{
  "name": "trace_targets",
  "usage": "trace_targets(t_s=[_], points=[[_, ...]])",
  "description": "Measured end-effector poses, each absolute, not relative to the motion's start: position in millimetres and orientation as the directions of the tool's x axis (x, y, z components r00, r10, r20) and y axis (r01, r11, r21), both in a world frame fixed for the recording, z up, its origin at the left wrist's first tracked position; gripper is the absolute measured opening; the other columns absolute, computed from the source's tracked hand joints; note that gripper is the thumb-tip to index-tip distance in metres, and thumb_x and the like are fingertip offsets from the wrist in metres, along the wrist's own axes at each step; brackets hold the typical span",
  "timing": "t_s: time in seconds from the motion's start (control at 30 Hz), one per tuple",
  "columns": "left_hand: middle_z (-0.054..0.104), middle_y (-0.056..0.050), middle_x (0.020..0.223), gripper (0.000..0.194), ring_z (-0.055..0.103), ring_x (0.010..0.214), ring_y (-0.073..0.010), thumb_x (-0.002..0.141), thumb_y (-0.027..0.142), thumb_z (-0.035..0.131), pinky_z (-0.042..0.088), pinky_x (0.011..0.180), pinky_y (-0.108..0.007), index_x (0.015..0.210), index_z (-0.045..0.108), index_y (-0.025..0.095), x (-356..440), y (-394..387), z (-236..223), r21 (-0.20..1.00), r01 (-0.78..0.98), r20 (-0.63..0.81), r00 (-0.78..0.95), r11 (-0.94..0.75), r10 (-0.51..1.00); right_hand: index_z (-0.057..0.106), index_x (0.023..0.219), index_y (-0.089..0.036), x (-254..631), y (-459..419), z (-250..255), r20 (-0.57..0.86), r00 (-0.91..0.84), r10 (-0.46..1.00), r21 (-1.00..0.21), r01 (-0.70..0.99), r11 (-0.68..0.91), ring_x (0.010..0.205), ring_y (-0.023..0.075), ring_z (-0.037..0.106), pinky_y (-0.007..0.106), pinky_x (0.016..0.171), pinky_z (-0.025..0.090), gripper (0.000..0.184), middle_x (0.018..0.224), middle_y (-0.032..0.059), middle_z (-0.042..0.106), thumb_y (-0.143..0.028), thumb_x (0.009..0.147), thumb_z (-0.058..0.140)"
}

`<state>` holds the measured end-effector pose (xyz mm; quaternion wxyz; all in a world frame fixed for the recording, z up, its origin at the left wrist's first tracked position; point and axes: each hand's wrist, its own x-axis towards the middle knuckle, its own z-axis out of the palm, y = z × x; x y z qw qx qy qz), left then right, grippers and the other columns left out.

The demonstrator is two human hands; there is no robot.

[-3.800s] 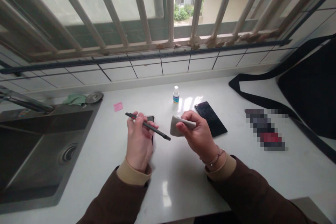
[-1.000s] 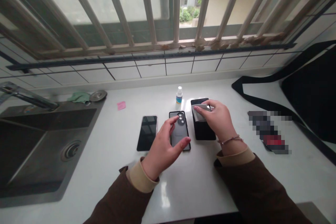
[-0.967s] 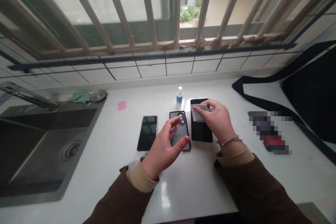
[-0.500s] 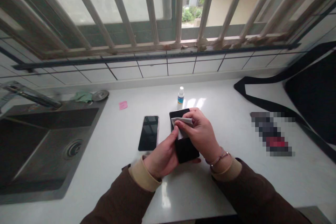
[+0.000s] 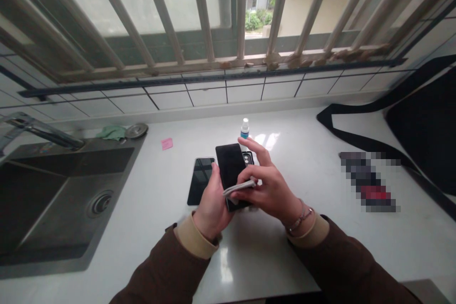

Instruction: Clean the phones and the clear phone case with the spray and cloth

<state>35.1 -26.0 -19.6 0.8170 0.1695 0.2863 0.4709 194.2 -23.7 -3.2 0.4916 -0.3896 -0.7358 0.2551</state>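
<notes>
The left hand [image 5: 213,206] is closed in a firm grip on a black phone [image 5: 230,166], with its fingers around the phone's low end. The phone stands tilted up off the surface [image 5: 153,190], so its dark face can be seen. It sits just above the middle of the frame, between the two hands. The right hand [image 5: 269,190] has a small pinch grip on a thin gray cloth [image 5: 239,188]. The cloth lies across the low part of the phone, and the pinch seems to keep it from falling. The right hand's pointing finger stands up and away from the phone.

Behind the black phone, a second phone [image 5: 247,156] shows its round camera bumps. I cannot tell if it is held or lying flat. A third phone [image 5: 200,180] lies face up just left of the hands. A small bottle [image 5: 244,129] stands just behind them.

A steel sink [image 5: 60,204] and tap [image 5: 39,130] fill the left side. A green rag [image 5: 112,133] lies at the back of the sink, and a pink note [image 5: 166,143] lies near it. A black bag [image 5: 420,128] sits at the right. Window bars [image 5: 199,9] cross the top.
</notes>
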Motion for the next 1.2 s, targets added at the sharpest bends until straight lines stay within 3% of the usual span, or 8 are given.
trace_targets(t_s=[0.1,0.23,0.37,0.77,0.87,1.03,1.2], points=[[0.072,-0.013,0.145,0.073,0.062,0.142,-0.0332,0.107,0.072,0.039,0.050,0.120,-0.047,0.153,0.062,0.021,30.6,-19.8,-20.2,0.564,-0.693,-0.296,0.340,0.450,0.893,0.078,0.081,-0.028,190.7,-26.6,-3.0,0.522,-0.360,0.774,-0.711,0.318,0.627,0.167,0.0393,0.021,0.066,0.130,0.033,0.024,0.179,-0.0017,0.030,-0.043,0.078,0.096],[0.065,-0.011,0.154,0.077,0.057,0.147,-0.0338,0.105,0.075,0.037,0.047,0.123,-0.050,0.160,0.055,0.024,29.4,-19.8,-19.8,0.559,-0.684,-0.271,0.382,0.468,0.883,0.079,0.086,-0.028,183.8,-25.2,-14.4,0.502,-0.381,0.777,-0.647,0.430,0.629,0.168,0.0395,0.016,0.070,0.132,0.025,0.024,0.179,-0.0002,0.031,-0.046,0.080,0.095],[0.068,-0.011,0.151,0.065,0.062,0.143,-0.0321,0.110,0.064,0.039,0.049,0.121,-0.050,0.158,0.057,0.024,32.5,-25.4,-17.5,0.546,-0.701,-0.303,0.344,0.458,0.888,0.076,0.090,-0.026,181.7,-23.0,-20.3,0.492,-0.302,0.817,-0.664,0.477,0.576,0.167,0.0400,0.020,0.069,0.130,0.029,0.028,0.177,0.0085,0.034,-0.047,0.084,0.092],[0.074,-0.014,0.139,0.065,0.066,0.136,-0.0332,0.108,0.065,0.047,0.051,0.118,-0.051,0.153,0.060,0.020,44.0,-36.3,-20.5,0.564,-0.647,-0.276,0.438,0.514,0.855,0.066,0.084,-0.026,189.2,-18.0,-18.2,0.524,-0.025,0.851,-0.685,0.581,0.439,0.163,0.0381,0.031,0.070,0.128,0.032,0.025,0.167,0.0099,0.046,-0.040,0.091,0.085],[0.076,-0.014,0.135,0.064,0.071,0.129,-0.0327,0.108,0.064,0.050,0.055,0.113,-0.049,0.153,0.061,0.020,42.5,-37.4,-28.6,0.606,-0.602,-0.295,0.436,0.519,0.850,0.065,0.085,-0.026,190.8,-16.8,-17.2,0.527,0.038,0.849,-0.703,0.581,0.410,0.160,0.0360,0.037,0.067,0.128,0.034,0.025,0.162,0.0110,0.051,-0.041,0.092,0.084],[0.079,-0.012,0.122,0.070,0.079,0.102,-0.0284,0.105,0.070,0.048,0.064,0.092,-0.044,0.162,0.047,0.030,38.7,-40.4,-28.7,0.741,-0.394,-0.350,0.464,0.544,0.814,0.065,0.087,-0.025,196.1,-12.0,-19.7,0.444,0.188,0.876,-0.805,0.512,0.299,0.152,0.0339,0.047,0.059,0.125,0.039,0.026,0.153,0.0134,0.056,-0.045,0.095,0.080],[0.079,-0.010,0.105,0.073,0.078,0.094,-0.0259,0.104,0.074,0.044,0.064,0.086,-0.037,0.155,0.053,0.023,38.8,-44.6,-17.1,0.809,-0.283,-0.335,0.499,0.516,0.799,0.062,0.090,-0.024,203.8,-7.3,-23.6,0.328,0.335,0.883,-0.890,0.422,0.171,0.148,0.0315,0.052,0.055,0.127,0.036,0.027,0.147,0.0147,0.061,-0.047,0.100,0.072]])
